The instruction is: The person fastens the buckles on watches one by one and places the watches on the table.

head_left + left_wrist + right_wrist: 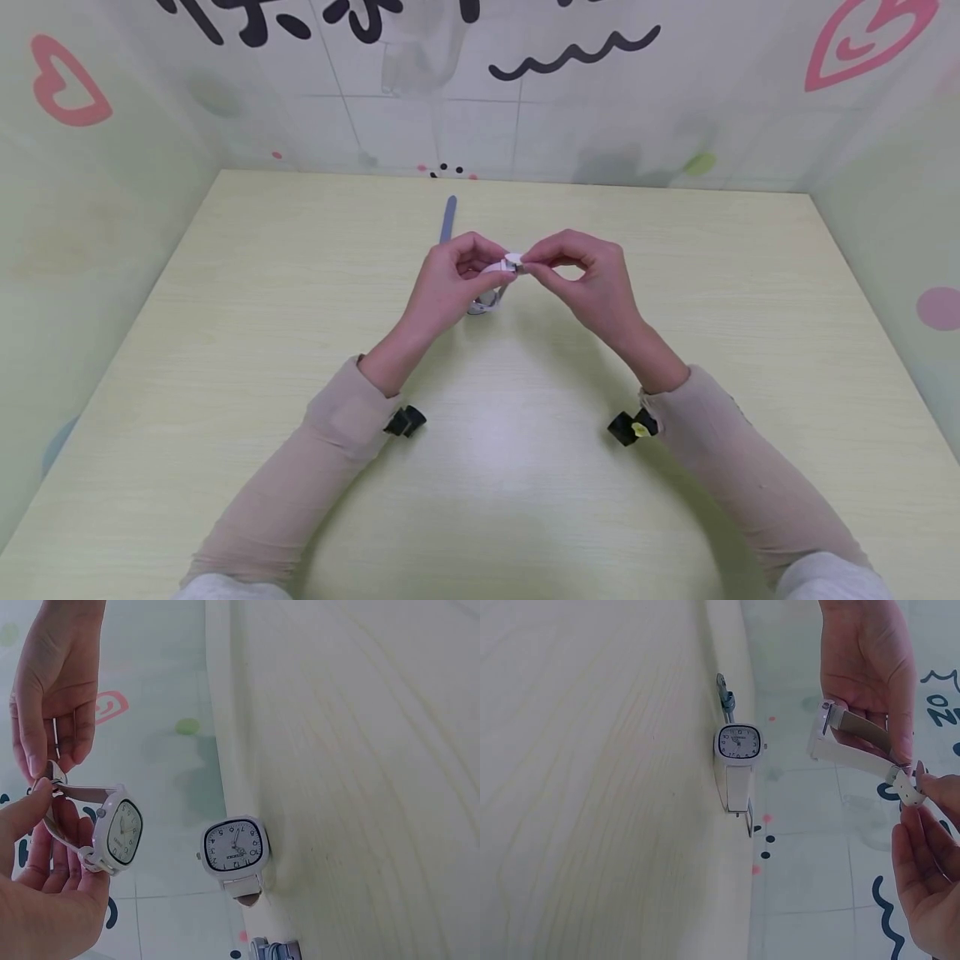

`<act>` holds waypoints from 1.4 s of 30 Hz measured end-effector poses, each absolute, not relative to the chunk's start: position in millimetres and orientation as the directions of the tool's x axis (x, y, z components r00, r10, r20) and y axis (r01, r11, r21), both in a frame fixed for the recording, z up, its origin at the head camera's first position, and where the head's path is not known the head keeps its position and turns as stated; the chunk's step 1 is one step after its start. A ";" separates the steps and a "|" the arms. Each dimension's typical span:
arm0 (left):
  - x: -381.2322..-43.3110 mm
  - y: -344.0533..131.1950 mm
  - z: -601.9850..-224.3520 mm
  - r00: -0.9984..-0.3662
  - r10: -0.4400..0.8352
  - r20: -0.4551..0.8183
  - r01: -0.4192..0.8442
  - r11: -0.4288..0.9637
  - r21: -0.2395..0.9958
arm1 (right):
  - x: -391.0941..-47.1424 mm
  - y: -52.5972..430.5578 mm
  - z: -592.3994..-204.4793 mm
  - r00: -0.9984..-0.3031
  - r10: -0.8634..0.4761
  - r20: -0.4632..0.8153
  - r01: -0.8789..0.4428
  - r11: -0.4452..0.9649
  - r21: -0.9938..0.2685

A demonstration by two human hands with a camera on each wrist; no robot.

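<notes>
A white wristwatch (125, 831) is held up between both hands, its band bent into a loop with the dial facing outward. My left hand (450, 279) grips the band near the buckle, thumb on one side and fingers on the other. From the right, my right hand (585, 271) pinches the holed strap end (909, 791) between thumb and forefinger, right at the metal buckle (894, 774). Behind them, a second white watch (739, 742) sits on the table with its dial showing, touched by neither hand.
A blue-grey strap (448, 218) lies on the pale wooden table (495, 500), partly behind the left hand. Walls with printed drawings enclose the table's back and both sides. Dark wrist-camera mounts (405, 421) hang at the sleeve cuffs.
</notes>
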State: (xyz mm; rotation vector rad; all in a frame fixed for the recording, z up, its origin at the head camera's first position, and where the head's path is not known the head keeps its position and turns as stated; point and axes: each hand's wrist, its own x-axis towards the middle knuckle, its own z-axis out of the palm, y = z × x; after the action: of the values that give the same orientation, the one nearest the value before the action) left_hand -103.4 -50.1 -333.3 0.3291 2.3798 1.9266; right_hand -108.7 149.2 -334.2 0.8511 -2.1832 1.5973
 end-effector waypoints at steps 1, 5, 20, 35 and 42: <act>-103.5 -50.1 -333.2 -0.975 0.204 0.085 0.126 0.196 0.972 | -108.9 149.5 -334.3 -0.776 -0.284 0.562 -0.622 0.207 -0.755; -102.4 -50.1 -331.6 -0.976 0.203 0.084 0.125 0.198 0.972 | -108.8 150.0 -333.9 -0.772 -0.291 0.565 -0.628 0.214 -0.748; -101.5 -50.9 -330.6 -0.977 0.197 0.081 0.120 0.196 0.973 | -109.0 150.7 -333.3 -0.766 -0.314 0.561 -0.639 0.279 -0.717; -102.6 -51.6 -331.9 -0.977 0.196 0.081 0.125 0.223 0.967 | -109.6 151.2 -331.5 -0.764 -0.342 0.547 -0.644 0.344 -0.684; -102.7 -51.4 -330.7 -0.978 0.195 0.076 0.120 0.224 0.967 | -110.0 152.0 -331.0 -0.762 -0.349 0.546 -0.647 0.372 -0.666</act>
State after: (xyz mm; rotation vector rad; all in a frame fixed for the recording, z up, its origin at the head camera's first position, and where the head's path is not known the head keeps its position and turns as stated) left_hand -102.7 -51.4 -330.7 0.3109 2.4092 1.8938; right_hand -110.0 152.0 -331.0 0.8752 -2.3237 1.3420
